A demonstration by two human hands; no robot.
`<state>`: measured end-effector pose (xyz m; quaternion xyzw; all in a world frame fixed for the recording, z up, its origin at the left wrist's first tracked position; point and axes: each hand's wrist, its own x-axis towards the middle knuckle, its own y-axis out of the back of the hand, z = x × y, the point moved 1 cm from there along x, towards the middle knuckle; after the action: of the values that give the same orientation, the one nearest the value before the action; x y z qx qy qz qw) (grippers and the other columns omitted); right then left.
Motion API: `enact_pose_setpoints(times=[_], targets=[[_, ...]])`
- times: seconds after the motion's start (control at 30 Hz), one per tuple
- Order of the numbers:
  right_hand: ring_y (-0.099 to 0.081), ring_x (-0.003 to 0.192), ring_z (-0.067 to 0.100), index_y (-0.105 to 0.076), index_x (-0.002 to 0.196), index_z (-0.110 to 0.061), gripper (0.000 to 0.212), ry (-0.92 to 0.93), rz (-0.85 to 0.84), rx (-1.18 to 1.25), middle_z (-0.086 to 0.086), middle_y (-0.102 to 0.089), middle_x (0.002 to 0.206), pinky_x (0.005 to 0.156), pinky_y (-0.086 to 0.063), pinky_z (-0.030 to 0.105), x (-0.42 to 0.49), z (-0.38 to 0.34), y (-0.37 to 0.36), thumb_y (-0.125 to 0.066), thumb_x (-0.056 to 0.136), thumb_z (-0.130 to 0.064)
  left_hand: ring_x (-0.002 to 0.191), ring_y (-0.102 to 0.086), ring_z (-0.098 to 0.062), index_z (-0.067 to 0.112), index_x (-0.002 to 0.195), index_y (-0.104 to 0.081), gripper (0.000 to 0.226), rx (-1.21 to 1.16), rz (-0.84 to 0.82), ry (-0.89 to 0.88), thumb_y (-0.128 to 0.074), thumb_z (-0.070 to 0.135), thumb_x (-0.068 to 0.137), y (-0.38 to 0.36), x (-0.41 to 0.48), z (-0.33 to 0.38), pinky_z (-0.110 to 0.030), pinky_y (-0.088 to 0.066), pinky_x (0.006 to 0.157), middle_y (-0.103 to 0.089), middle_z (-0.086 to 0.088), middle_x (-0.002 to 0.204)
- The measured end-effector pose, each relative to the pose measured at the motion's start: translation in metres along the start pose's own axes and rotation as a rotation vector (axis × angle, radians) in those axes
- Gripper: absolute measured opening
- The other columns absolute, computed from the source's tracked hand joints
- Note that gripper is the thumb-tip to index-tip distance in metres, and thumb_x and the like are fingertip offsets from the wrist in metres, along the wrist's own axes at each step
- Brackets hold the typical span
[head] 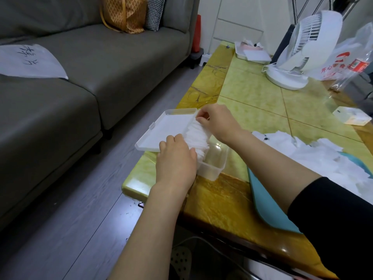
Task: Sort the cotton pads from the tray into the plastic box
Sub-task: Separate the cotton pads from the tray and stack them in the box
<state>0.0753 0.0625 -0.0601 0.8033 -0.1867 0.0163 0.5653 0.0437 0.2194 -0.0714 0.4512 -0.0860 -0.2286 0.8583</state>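
- i see the plastic box open at the left edge of the table, with its lid lying flat on the box's left side.
- a row of cotton pads stands on edge inside the box, along its left wall.
- the left hand curls its fingers over the near end of that row.
- the right hand pinches the far end.
- right of the box, the teal tray holds a loose heap of pads.
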Motion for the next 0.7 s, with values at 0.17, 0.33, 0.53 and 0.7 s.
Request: enact_pose_setpoints(times=[0.17, 0.33, 0.53, 0.7], targets=[[-0.055, 0.086, 0.022, -0.059, 0.095, -0.006, 0.013, -0.039, 0.107, 0.063, 0.007, -0.061, 0.096, 0.077, -0.044, 0.036, -0.002, 0.007, -0.002, -0.054, 0.092, -0.018, 0.125, -0.033, -0.029, 0.006, 0.136, -0.036, 0.041, 0.005, 0.005, 0.002, -0.037, 0.025, 0.100, 0.000, -0.001, 0.000, -0.038, -0.033, 0.099, -0.041, -0.012, 0.135], [-0.043, 0.067, 0.014, -0.050, 0.078, -0.014, 0.020, -0.001, -0.055, 0.087, -0.011, -0.046, 0.067, 0.062, -0.027, 0.026, -0.015, 0.006, -0.004, -0.046, 0.097, -0.019, 0.127, -0.033, -0.029, 0.006, 0.137, -0.035, 0.042, 0.025, 0.008, 0.003, -0.036, 0.026, 0.101, -0.001, 0.000, 0.000, -0.039, -0.034, 0.099, -0.040, -0.012, 0.136], [-0.049, 0.111, 0.016, -0.054, 0.124, -0.007, 0.032, 0.055, -0.046, 0.123, 0.005, -0.054, 0.120, 0.089, -0.030, 0.016, -0.039, 0.010, 0.011, -0.043, 0.099, -0.023, 0.125, -0.035, -0.029, 0.012, 0.136, -0.036, 0.038, 0.134, 0.107, 0.011, -0.035, 0.026, 0.101, -0.002, -0.004, 0.008, -0.040, -0.030, 0.098, -0.038, -0.009, 0.136], [-0.058, 0.090, 0.012, -0.062, 0.104, -0.010, 0.017, 0.057, 0.292, 0.244, 0.001, -0.062, 0.100, 0.080, -0.046, 0.022, -0.085, 0.028, 0.036, -0.048, 0.095, -0.011, 0.116, -0.043, -0.027, 0.016, 0.129, -0.049, 0.032, 0.019, 0.317, -0.243, -0.041, 0.018, 0.098, -0.007, -0.015, 0.034, -0.035, -0.029, 0.092, -0.051, -0.005, 0.126]])
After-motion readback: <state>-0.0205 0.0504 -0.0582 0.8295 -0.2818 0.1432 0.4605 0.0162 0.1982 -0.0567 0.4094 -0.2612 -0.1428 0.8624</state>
